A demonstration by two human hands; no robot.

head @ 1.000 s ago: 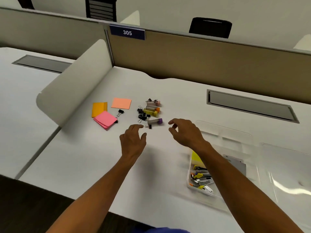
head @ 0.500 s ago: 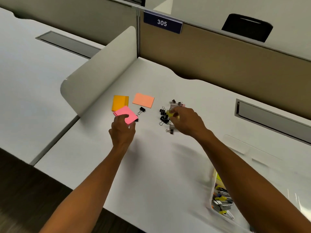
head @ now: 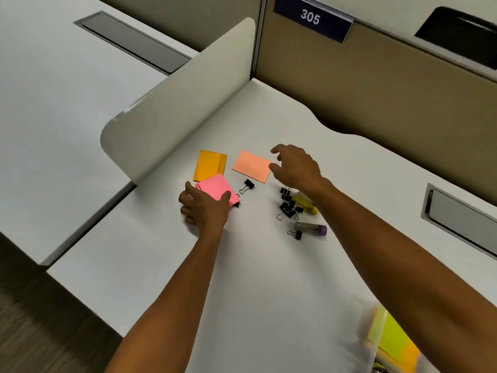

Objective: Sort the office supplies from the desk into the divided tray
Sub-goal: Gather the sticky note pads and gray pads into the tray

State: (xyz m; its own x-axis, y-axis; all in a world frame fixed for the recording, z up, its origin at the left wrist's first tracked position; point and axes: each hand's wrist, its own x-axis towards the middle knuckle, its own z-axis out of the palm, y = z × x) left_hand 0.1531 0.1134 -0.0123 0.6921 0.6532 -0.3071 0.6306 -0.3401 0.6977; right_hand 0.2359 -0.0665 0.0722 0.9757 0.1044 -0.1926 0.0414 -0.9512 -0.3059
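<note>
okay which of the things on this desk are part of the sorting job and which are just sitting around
Job: pink sticky notes under the left hand; salmon pad by the right hand; orange pad; binder clips; purple-capped tube; tray.
Just there: 305 sign; curved divider; grey cable hatch.

White "305" on a dark blue plate (head: 312, 19), fixed atop the tan partition (head: 376, 84), upper right of the frame. No other text is readable.

Right hand (head: 295, 168) off the binder clips (head: 288, 204), now beside salmon notes (head: 251, 165).
</note>
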